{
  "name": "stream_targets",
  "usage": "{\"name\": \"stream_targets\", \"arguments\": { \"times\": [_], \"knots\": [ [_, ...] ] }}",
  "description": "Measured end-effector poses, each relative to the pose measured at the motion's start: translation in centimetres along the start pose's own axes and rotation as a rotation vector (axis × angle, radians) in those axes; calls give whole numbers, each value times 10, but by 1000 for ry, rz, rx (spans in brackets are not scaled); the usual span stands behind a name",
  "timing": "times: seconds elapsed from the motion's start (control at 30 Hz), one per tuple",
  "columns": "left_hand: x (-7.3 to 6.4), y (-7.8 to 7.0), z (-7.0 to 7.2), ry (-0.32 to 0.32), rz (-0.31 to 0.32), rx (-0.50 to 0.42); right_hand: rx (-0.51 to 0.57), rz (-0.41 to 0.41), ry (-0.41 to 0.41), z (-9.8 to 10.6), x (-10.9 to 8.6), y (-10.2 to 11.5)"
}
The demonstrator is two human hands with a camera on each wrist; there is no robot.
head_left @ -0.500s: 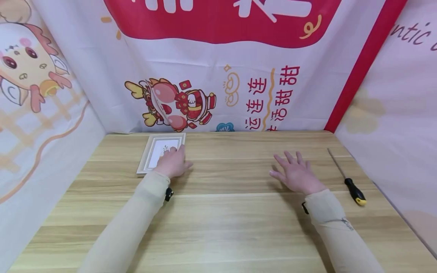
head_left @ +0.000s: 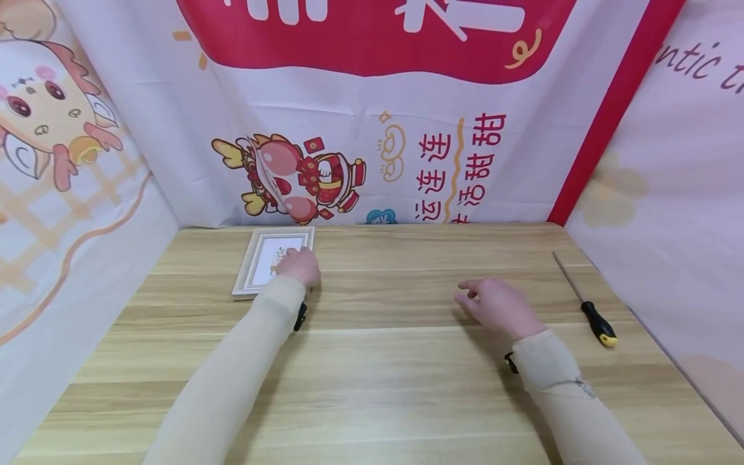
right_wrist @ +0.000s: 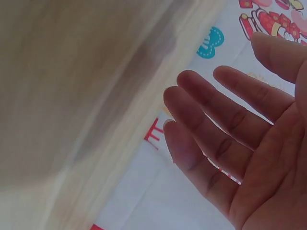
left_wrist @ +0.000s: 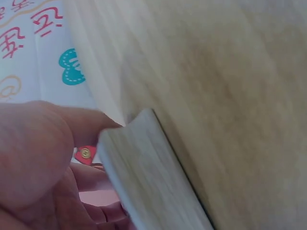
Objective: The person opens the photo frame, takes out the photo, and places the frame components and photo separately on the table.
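Observation:
A pale picture frame (head_left: 247,274) with a leafy print lies at the back left of the table. My left hand (head_left: 299,266) holds its right side, fingers reaching over the picture. In the left wrist view, the thumb and fingers of the left hand (left_wrist: 43,163) meet the rim of the frame (left_wrist: 144,167); their tips are hidden behind it. My right hand (head_left: 494,305) hovers over the right half of the table, holding nothing. Its loosely bent fingers (right_wrist: 230,115) show apart from one another in the right wrist view.
A screwdriver (head_left: 599,325) with a black and yellow handle lies near the table's right edge, its shaft pointing to the back. Printed cloth (head_left: 349,97) hangs behind the wooden table (head_left: 372,387) and along both sides.
My left hand has shifted slightly right to the frame's side, its thumb drawn in. The right hand's spread fingers have drawn together and bent a little. The head view has turned slightly right.

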State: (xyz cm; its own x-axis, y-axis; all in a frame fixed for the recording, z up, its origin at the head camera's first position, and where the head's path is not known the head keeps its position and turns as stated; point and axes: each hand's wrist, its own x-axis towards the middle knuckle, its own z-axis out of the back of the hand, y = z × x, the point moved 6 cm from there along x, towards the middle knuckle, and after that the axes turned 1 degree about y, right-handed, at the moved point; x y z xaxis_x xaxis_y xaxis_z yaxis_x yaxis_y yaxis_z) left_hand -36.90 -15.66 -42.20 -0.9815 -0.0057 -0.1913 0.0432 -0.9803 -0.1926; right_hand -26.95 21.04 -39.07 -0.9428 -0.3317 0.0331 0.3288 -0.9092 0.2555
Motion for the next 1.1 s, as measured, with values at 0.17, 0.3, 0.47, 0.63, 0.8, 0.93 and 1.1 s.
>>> {"name": "stream_targets", "arguments": {
  "times": [0.17,0.3,0.47,0.63,0.8,0.93,1.1],
  "knots": [
    [1,-5,3,33,-27,48,63,42,-4,-5,1,11],
    [0,-8,7,60,-37,58,135,33,18,-8,3,21],
    [2,-5,11,90,-45,84,208,6,34,-11,6,31],
    [-3,-5,14,119,-57,136,289,18,31,-14,8,39],
    [-15,-9,26,47,-31,157,329,17,20,-16,9,39],
    [-24,-12,45,-117,-14,179,341,42,11,-18,10,41],
    [-35,-14,68,-218,-50,231,346,48,3,-19,12,41]
  ]
}}
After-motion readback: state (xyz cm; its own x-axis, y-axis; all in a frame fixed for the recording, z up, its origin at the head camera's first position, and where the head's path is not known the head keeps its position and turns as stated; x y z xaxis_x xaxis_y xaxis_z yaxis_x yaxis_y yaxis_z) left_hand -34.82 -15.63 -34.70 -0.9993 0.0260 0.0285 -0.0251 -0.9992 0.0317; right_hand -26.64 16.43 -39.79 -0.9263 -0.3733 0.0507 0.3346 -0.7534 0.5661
